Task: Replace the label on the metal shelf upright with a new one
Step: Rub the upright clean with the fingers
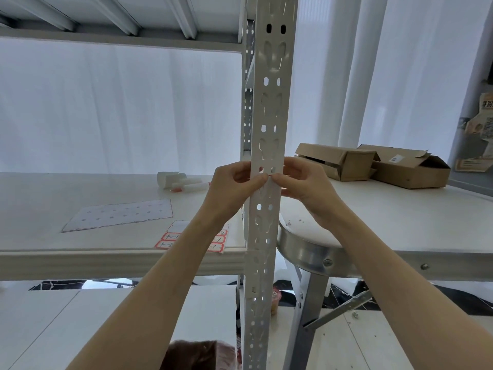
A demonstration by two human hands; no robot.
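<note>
Centrally: left hand (234, 180) and right hand (301, 182) meet at shelf upright (269, 116), fingertips pinching red-edged label (270, 176) against its face, apparently steadying it; written labels (170, 240) lower centre.

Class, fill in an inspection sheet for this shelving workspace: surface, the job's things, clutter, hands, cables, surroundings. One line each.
Surface: white shelf board, mostly bare.
Job's things: metal upright with slots; red-edged label pinched against it; numbered label sheet near the shelf's front edge.
Clutter: empty backing sheet, paper roll and marker on the shelf.
Hands: left hand and right hand meet at the upright, fingertips on the label.
Cables: nothing seen.
Surroundings: white curtains; cardboard boxes on the table to the right.
</note>
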